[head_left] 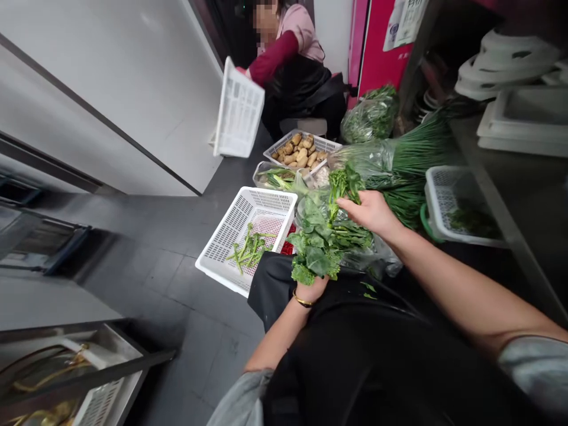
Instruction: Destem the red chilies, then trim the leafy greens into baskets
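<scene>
My left hand [313, 289] is low in front of my apron, closed around a leafy bunch of broccolini [317, 260] whose leaves hide most of its fingers. Higher and to the right, my right hand [371, 212] pinches a broccolini stalk [338, 188] between thumb and fingers. Left of my knees, a white perforated basket [217, 251] stands on the floor. Several trimmed broccolini pieces [251, 248] lie in it. More broccolini stems [352, 235] rest on clear plastic beyond my lap.
Ahead, a co-worker [295, 65] sits low with a tilted white basket [239, 109]. Potatoes [302, 152] fill another basket. Long green stalks [421, 151] and bagged greens [370, 115] lie to the right, near a metal shelf [515, 195]. A white tub [444, 177] sits beneath it.
</scene>
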